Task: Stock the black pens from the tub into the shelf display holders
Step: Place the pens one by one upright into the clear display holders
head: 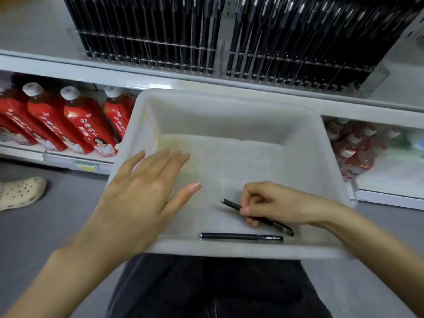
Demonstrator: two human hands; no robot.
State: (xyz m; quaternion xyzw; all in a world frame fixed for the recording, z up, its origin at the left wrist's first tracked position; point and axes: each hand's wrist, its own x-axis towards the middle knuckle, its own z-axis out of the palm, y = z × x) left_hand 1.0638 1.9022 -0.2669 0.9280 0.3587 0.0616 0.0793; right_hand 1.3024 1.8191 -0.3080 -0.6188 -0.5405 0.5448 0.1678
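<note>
A white plastic tub (229,99) rests on my lap below the shelf. Two black pens lie in its near part. My right hand (273,205) pinches one black pen (231,204), which slants across the tub floor. The other black pen (241,237) lies flat along the tub's near wall, untouched. My left hand (142,193) hovers over the tub's left rim with fingers straight and spread, holding nothing. On the shelf above, two clear display holders (149,40) (298,53) stand packed with rows of black pens.
Red juice bottles (75,120) with white caps lie on the lower shelf at left. Pink-capped bottles (358,148) fill the lower shelf at right. A beige clog (20,191) sits on the grey floor at left. My dark trousers (218,288) are below the tub.
</note>
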